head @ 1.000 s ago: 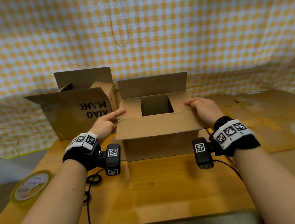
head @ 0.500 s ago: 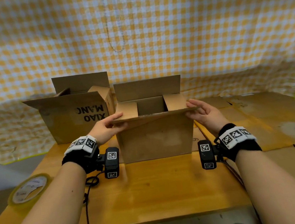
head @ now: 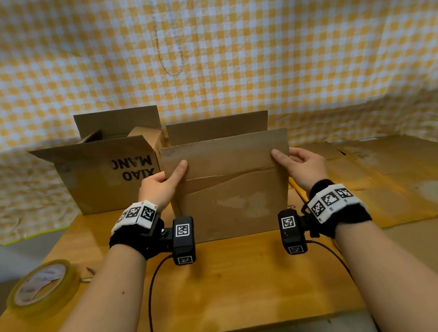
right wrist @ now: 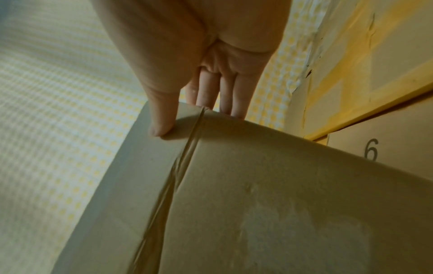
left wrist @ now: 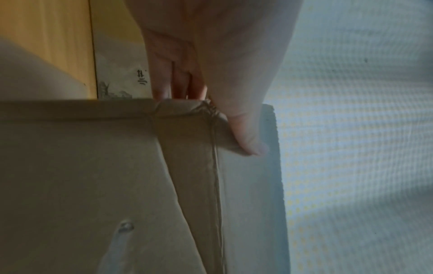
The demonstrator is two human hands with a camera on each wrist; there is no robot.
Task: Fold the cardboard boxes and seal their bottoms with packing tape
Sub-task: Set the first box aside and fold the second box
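Note:
A plain brown cardboard box stands on the wooden table in front of me, its near flap raised upright. My left hand grips the flap's left edge, thumb on the near face and fingers behind. My right hand grips the right edge the same way, thumb in front, fingers behind. The far flap stands up behind. A roll of packing tape lies at the table's left edge.
A second open box printed "XIAO MANG" stands at the back left, close beside the box I hold. Flattened cardboard sheets cover the table's right side. A yellow checked cloth hangs behind.
The near flap, which lay folded outward and down, has swung up to vertical. Both hands moved from the box's top rim to pinch the flap's side edges.

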